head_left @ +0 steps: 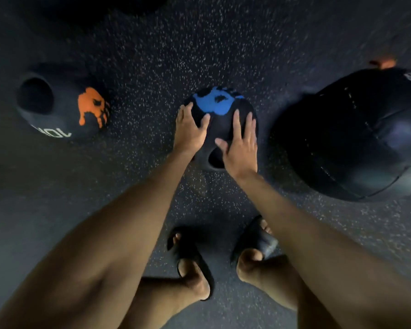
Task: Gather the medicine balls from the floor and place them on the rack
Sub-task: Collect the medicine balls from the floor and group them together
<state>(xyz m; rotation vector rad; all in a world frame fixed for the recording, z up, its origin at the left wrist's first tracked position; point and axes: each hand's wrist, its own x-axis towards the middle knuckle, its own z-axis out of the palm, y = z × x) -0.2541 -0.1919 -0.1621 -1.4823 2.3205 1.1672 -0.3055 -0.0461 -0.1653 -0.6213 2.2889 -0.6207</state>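
Observation:
A black medicine ball with a blue patch (220, 119) rests on the speckled dark floor straight ahead of me. My left hand (190, 129) lies flat on its left side, fingers spread. Resting on its near right side, beside a grip hole, is my right hand (241, 146), fingers also spread. Neither hand has closed around the ball. Off to the left lies a black ball with an orange patch (64, 108), showing a grip hole and white lettering. A much larger black stitched ball (356, 136) sits at the right. The rack is out of view.
My feet in black slides (195, 260) stand just behind the blue ball. A dark rounded shape (138, 3) shows at the top edge. Something orange (384, 62) peeks from behind the large ball. Rubber floor (152, 55) stretches between the balls.

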